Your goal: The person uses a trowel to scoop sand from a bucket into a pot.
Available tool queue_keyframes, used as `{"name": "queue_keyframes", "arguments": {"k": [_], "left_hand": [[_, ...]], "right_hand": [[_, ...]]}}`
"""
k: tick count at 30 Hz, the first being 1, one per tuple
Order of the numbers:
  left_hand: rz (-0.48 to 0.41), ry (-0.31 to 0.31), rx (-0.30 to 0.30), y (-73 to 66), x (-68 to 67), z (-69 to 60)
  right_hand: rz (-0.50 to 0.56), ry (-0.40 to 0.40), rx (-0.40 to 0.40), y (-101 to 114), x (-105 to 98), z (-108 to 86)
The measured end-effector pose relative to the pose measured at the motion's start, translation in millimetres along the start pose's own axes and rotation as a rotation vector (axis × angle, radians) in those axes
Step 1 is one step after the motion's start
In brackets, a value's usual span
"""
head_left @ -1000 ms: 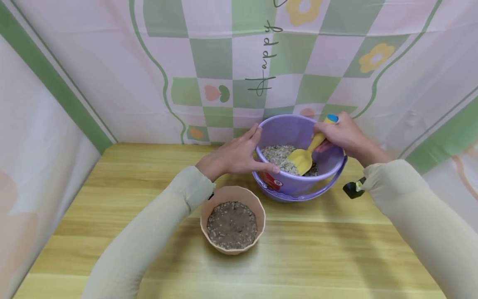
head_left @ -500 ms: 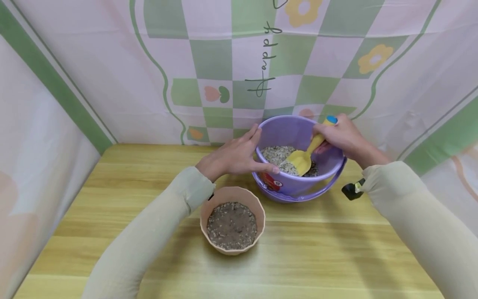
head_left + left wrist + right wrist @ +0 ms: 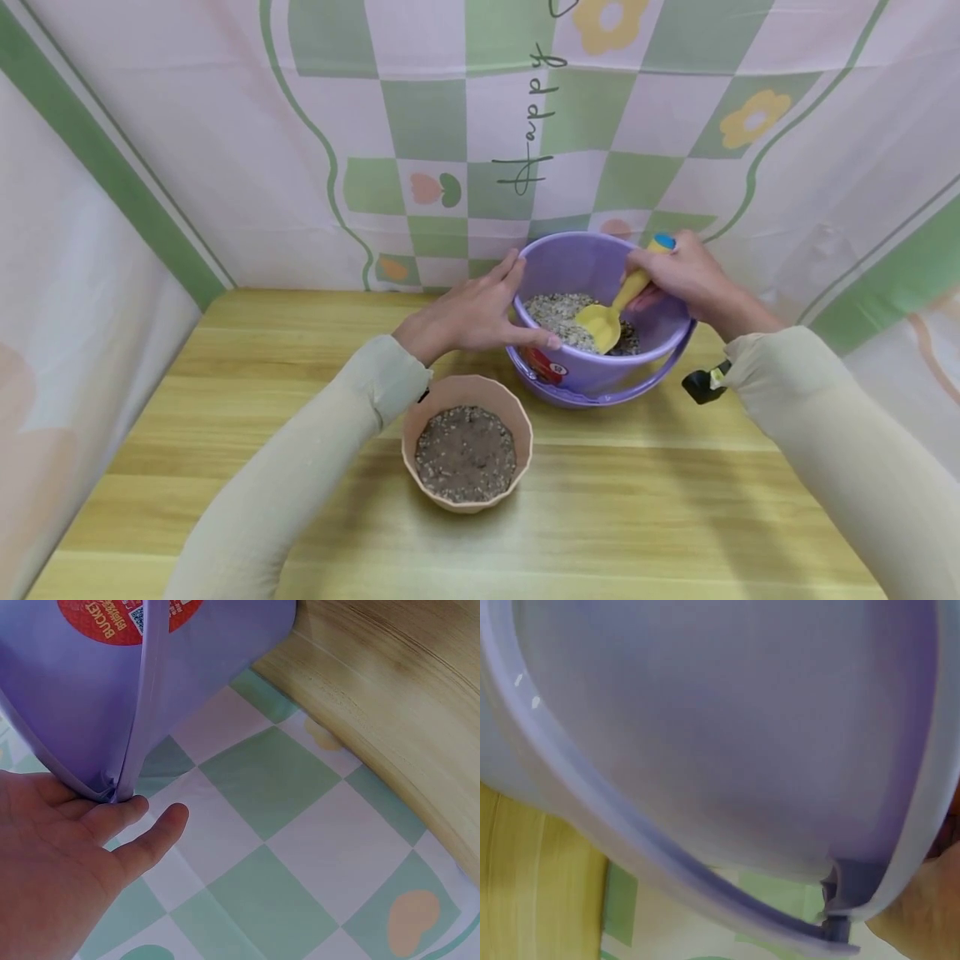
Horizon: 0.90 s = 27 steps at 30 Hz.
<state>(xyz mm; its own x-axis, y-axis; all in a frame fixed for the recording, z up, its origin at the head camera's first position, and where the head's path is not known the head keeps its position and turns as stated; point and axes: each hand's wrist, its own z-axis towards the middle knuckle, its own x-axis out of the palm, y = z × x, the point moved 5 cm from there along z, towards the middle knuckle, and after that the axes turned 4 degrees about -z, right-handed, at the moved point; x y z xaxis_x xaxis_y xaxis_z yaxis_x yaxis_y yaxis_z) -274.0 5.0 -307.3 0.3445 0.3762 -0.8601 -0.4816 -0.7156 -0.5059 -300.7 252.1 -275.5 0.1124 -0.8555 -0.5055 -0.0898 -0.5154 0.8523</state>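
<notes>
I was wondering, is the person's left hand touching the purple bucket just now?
Touching. The head view shows the left hand spread against the purple bucket, its thumb lying over the front edge.

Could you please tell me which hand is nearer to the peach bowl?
Left. The left hand is just beyond the peach bowl; the right hand, gripping the scoop, is farther right.

The bucket (image 3: pixel 570 262) stands on the table (image 3: pixel 615 517), a curtain (image 3: pixel 427 117) behind it. In the bucket lie flakes (image 3: pixel 555 317), with the scoop (image 3: pixel 617 307) among them. The left hand (image 3: pixel 480 308) touches the bucket's left side; the right hand (image 3: pixel 686 271) is at its right rim. The bowl (image 3: pixel 468 390), mixture (image 3: pixel 467 454) inside, sits before the bucket, leftward.
</notes>
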Motion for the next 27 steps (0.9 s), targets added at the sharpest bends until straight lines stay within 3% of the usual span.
{"name": "queue_keyframes", "arguments": {"k": [27], "left_hand": [[0.012,-0.011,0.010,0.6,1.2,0.0]], "right_hand": [[0.175,0.073,0.031,-2.8,6.3,1.7]]}}
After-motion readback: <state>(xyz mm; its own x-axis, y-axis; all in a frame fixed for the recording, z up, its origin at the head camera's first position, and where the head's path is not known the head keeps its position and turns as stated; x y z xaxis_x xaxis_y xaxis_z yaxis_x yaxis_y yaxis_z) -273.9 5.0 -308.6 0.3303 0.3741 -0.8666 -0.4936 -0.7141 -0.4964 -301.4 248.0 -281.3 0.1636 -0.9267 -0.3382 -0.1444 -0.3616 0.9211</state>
